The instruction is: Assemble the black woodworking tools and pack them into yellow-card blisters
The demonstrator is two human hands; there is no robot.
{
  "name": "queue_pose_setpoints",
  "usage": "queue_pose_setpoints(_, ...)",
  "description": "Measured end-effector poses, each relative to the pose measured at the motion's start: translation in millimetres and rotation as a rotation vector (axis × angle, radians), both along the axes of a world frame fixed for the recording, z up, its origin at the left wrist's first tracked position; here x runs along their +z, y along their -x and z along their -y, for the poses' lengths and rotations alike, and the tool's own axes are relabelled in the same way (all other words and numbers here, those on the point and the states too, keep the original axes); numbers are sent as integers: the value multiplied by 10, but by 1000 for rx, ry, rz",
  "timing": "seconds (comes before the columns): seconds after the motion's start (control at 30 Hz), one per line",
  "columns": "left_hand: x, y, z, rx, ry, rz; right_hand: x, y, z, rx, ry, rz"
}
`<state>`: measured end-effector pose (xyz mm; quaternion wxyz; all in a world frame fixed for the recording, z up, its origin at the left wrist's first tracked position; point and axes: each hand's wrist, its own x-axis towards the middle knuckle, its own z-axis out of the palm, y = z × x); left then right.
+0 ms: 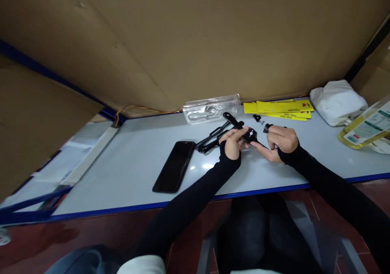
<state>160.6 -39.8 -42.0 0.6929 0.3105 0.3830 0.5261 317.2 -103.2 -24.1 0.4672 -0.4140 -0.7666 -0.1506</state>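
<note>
My left hand [233, 142] is closed around a black spokeshave [251, 134], tilted above the table with one handle pointing up and to the left. My right hand [282, 140] has its fingers curled, pinching a small dark flat piece [267, 128]; one outstretched finger reaches the spokeshave's body. More black spokeshaves [210, 138] lie left of and behind my left hand, partly covered by it. Just beyond my right hand rests a small black part with a screw [258, 119].
Clear plastic blister packs [211, 109] and yellow printed cards [283, 106] lie along the cardboard wall [195, 42]. A black phone [174, 166] is at left. On the right are a white bundle [338, 101] and a bottle of yellow liquid [365, 128]. The table has a blue front edge [262, 191].
</note>
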Motion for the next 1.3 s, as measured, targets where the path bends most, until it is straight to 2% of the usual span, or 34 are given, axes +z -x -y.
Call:
queue_pose_setpoints(0.1,-2,-2,-1,11,12,18,5,4,2,-3,68,-16)
queue_pose_setpoints(0.27,-6,-1,-2,14,-4,-14,-25,-7,3,-66,64,22)
queue_pose_setpoints(0.4,-11,1,-3,16,-2,12,-38,-8,0,-40,130,-3)
queue_pose_setpoints(0.57,-11,-3,0,14,-17,-26,-48,-23,-3,-88,53,7)
queue_pose_setpoints(0.67,-16,-1,3,2,-19,-10,-41,-12,-4,-42,81,-31)
queue_pose_setpoints(0.83,-18,-7,18,-3,-36,-27,-32,-6,13,20,94,32)
queue_pose_setpoints(1.0,10,-7,52,9,-49,-26,-28,-1,-1,-20,181,-74)
queue_pose_setpoints(1.13,37,-21,125,49,-122,-50,-67,56,-27,-75,143,-181)
queue_pose_setpoints(1.3,72,-74,284,98,-230,-47,-80,141,-22,-178,186,-357)
